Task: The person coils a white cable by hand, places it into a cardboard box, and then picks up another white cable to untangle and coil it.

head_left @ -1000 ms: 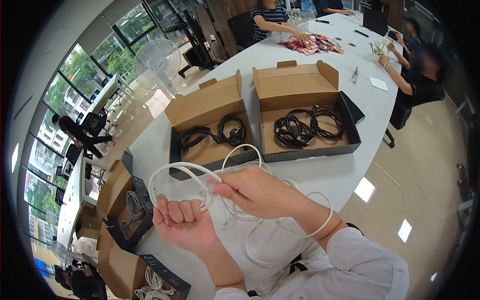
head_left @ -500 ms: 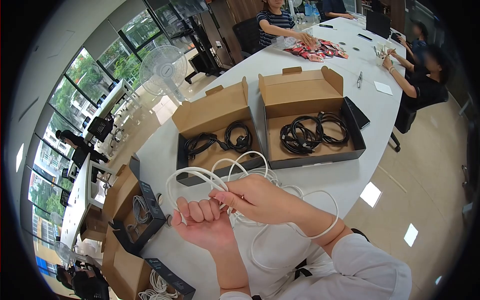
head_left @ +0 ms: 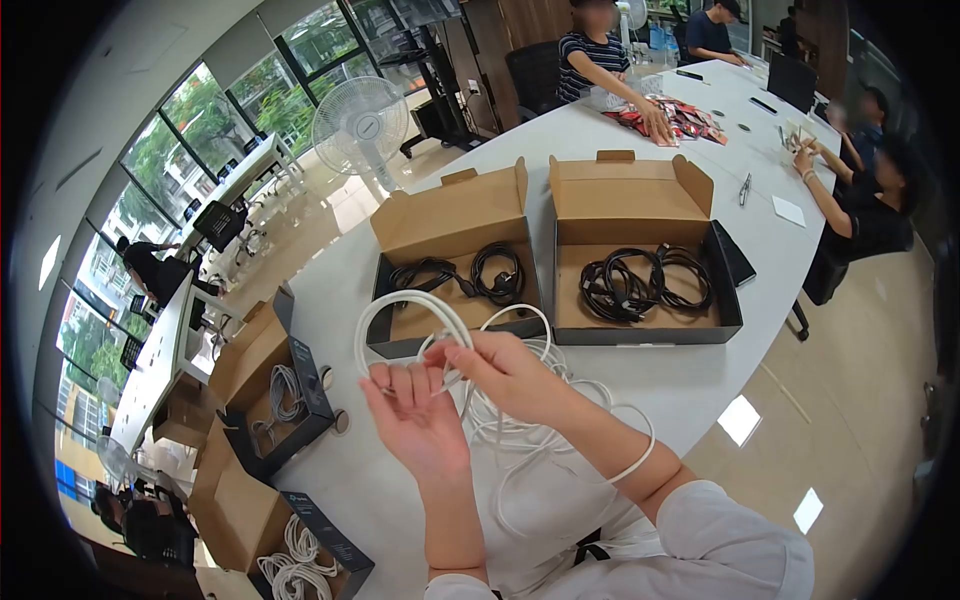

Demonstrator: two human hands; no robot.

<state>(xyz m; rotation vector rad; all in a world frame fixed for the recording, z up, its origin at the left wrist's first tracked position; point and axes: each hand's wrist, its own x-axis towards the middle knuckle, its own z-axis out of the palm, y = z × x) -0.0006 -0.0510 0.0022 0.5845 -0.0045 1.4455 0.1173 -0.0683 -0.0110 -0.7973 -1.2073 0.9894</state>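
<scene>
A long white cable (head_left: pixel 520 428) hangs in loops in front of me over the white table (head_left: pixel 700 370). My left hand (head_left: pixel 415 415) has its palm up and its fingers curled around a loop of this cable. My right hand (head_left: pixel 505 372) pinches a strand of the same cable right beside the left fingers. One loop arches up over the near edge of the left cardboard box (head_left: pixel 455 225). Another strand trails around my right forearm.
Two open cardboard boxes hold coiled black cables: the left one and the right box (head_left: pixel 630 200). Boxes with white cables (head_left: pixel 290 395) stand to my lower left. A fan (head_left: pixel 362 125) stands beyond the table. Other people (head_left: pixel 600 55) sit at the far end.
My hands have shifted right and up slightly. The left hand has loosened from a fist to curled fingers, and the cable loop above it has become smaller and tighter.
</scene>
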